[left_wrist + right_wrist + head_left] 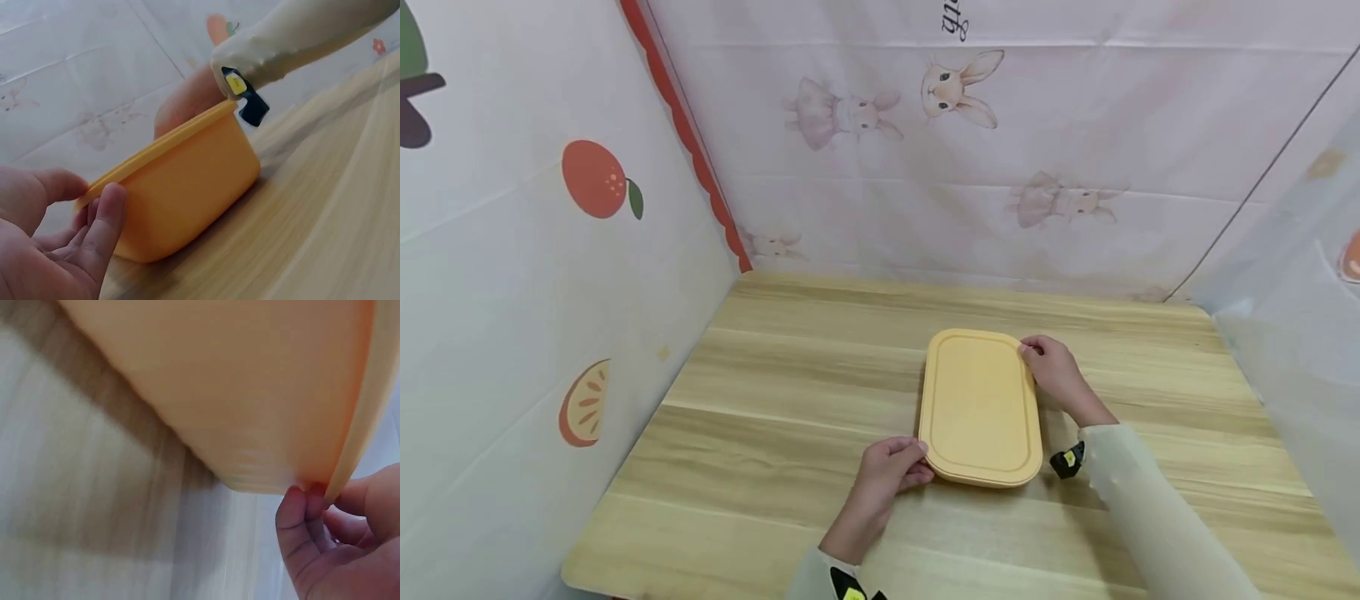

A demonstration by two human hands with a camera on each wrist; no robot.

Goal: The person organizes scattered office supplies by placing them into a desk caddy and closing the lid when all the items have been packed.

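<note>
A yellow rectangular food container [981,404] with rounded corners and a flat lid stands on the wooden table. At its near left corner, my left hand [886,468] pinches the rim, thumb on top and fingers beneath. My right hand [1057,372] pinches the rim at the far right corner. In the left wrist view, the container's side [187,187] slopes down to the table, and the left hand [62,231] is at the lid edge. The right wrist view has the right hand [350,537] gripping the rim corner. What the container holds is hidden.
The wooden table [760,400] extends on every side of the container. Behind it hangs a pale cloth [880,225] printed with rabbits. A white fruit-printed sheet [497,292] borders the left, and another pale sheet [1300,333] borders the right.
</note>
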